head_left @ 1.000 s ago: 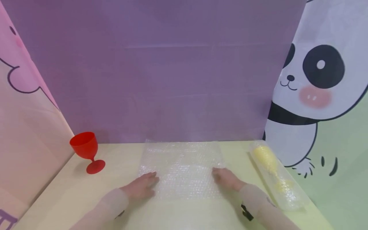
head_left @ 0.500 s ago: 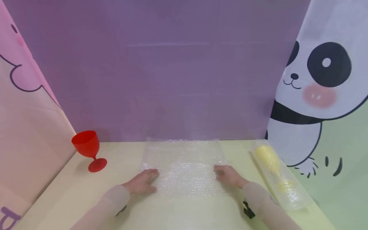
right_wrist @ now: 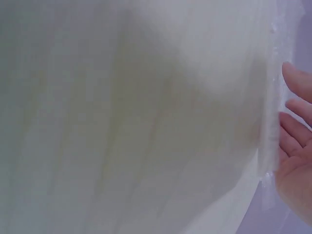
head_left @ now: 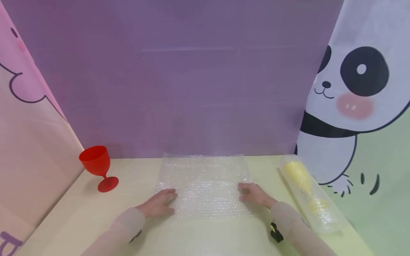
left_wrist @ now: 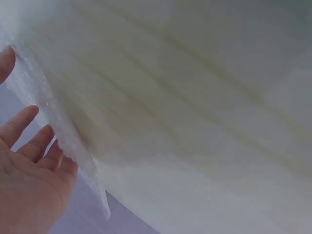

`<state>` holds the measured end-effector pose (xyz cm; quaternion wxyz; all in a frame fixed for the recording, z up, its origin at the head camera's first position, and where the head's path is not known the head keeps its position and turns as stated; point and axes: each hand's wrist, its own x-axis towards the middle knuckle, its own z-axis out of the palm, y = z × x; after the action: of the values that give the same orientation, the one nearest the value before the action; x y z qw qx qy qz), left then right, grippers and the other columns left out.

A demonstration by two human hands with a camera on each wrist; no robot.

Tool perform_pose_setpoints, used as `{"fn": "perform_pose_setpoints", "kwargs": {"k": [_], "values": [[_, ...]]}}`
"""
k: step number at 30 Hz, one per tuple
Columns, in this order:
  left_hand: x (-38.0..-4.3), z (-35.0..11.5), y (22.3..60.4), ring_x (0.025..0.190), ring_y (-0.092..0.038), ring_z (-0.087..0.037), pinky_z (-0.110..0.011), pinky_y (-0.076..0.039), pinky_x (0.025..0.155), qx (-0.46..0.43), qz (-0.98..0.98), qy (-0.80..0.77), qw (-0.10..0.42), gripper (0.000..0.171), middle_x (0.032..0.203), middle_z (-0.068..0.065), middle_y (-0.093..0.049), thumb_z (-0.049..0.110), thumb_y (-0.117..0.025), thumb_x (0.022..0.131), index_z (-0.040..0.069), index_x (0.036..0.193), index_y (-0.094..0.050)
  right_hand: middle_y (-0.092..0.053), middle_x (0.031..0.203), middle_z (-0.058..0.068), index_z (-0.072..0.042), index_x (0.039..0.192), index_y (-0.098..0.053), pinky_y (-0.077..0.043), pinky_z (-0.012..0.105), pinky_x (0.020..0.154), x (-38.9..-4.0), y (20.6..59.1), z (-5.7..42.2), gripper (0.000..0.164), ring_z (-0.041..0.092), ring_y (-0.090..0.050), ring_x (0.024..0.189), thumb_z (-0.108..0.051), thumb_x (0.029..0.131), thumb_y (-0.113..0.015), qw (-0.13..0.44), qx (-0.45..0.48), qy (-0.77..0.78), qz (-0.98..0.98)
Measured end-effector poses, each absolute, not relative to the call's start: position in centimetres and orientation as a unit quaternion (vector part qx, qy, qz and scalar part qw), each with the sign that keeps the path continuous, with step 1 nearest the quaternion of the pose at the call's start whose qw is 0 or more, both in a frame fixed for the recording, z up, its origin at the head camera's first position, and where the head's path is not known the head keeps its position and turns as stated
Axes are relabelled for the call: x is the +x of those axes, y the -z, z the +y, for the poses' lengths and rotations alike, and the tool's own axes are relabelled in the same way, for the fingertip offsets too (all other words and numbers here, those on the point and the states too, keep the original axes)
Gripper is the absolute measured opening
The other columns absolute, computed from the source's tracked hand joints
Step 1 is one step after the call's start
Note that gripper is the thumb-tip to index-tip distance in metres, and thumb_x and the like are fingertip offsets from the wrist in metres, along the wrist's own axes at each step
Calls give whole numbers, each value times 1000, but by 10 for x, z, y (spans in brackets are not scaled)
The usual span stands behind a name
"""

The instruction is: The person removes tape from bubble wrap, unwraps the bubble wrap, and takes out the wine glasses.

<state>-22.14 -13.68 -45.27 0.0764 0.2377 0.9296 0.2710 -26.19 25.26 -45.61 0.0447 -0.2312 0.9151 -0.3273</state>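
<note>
On the table (head_left: pixel 208 240): bubble-wrap sheet (head_left: pixel 205 177) is spread out between left hand (head_left: pixel 158 203) and right hand (head_left: pixel 254 195); its longer side I cannot tell.
Left hand: beside the sheet's left edge, thumb and fingers apart, pinching nothing.
Right hand: beside the right edge, fingers relaxed, also without grip; both hands seem equally near.
Red goblet (head_left: pixel 96 161): stands farther left, well apart.
Wrapped yellow goblet (head_left: pixel 298 176): lies at right.

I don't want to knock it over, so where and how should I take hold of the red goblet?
Probably best round the lower bowl of the red goblet, left hand coming from its right: the side wall is close on its left, it stands on its base, and the bowl narrows toward a thin stem.
</note>
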Motion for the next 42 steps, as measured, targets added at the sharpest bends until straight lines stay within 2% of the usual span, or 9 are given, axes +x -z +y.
{"fn": "perform_pose_setpoints", "kwargs": {"k": [9, 14, 18, 21, 28, 33, 38, 42], "values": [[-223, -135, 450, 128, -33, -44, -58, -23, 108, 228, 931, -278, 67, 51, 138, -26, -39, 16, -64, 83, -6, 127, -48, -46, 129, 31, 13, 120, -51, -41, 53, 97, -253, 440, 263, 41, 46, -44, 119, -6, 85, -61, -18, -218, 350, 911], [-218, -135, 444, 126, -35, -46, -60, -26, 105, 211, 915, -339, 57, 49, 136, -27, -41, 18, -62, 85, -3, 128, -48, -53, 126, 25, 7, 121, -53, -43, 51, 96, -234, 418, 284, 39, 42, -47, 117, -12, 87, -61, -32, -199, 332, 922], [-208, -130, 440, 120, -42, -46, -57, -35, 101, 197, 883, -421, 66, 45, 133, -24, -46, 19, -60, 87, -1, 127, -50, -56, 122, 23, 3, 119, -56, -46, 51, 92, -215, 396, 309, 38, 41, -52, 113, -17, 87, -61, -66, -171, 310, 933], [-199, -126, 435, 117, -47, -43, -53, -40, 99, 203, 861, -462, 67, 42, 129, -23, -50, 17, -58, 89, -3, 125, -51, -55, 122, 25, 3, 120, -56, -46, 54, 90, -206, 379, 334, 38, 44, -52, 110, -18, 89, -59, -89, -151, 287, 942], [-185, -120, 421, 115, -50, -40, -45, -47, 95, 208, 829, -513, 83, 42, 126, -24, -52, 15, -56, 90, -7, 125, -48, -47, 125, 35, 10, 124, -48, -47, 58, 83, -209, 364, 413, 43, 52, -51, 104, -21, 94, -51, -89, -79, 233, 965], [-181, -119, 421, 114, -52, -38, -40, -48, 93, 209, 824, -516, 99, 41, 125, -22, -54, 17, -55, 91, -6, 124, -49, -39, 126, 40, 17, 128, -37, -45, 59, 83, -210, 379, 450, 54, 54, -47, 107, -25, 95, -48, -48, -43, 247, 967], [-176, -117, 426, 115, -51, -38, -25, -49, 92, 199, 807, -544, 111, 42, 126, -25, -52, 16, -55, 91, -8, 125, -48, -22, 135, 43, 20, 134, -17, -34, 65, 93, -216, 396, 464, 77, 58, -28, 119, -41, 95, -43, 44, -3, 309, 950], [-174, -113, 429, 115, -50, -41, -15, -48, 87, 194, 788, -574, 113, 45, 126, -28, -51, 17, -54, 91, -11, 125, -45, -10, 138, 42, 18, 137, -5, -24, 69, 97, -222, 402, 472, 88, 59, -18, 124, -50, 94, -39, 101, 32, 338, 935]]}}
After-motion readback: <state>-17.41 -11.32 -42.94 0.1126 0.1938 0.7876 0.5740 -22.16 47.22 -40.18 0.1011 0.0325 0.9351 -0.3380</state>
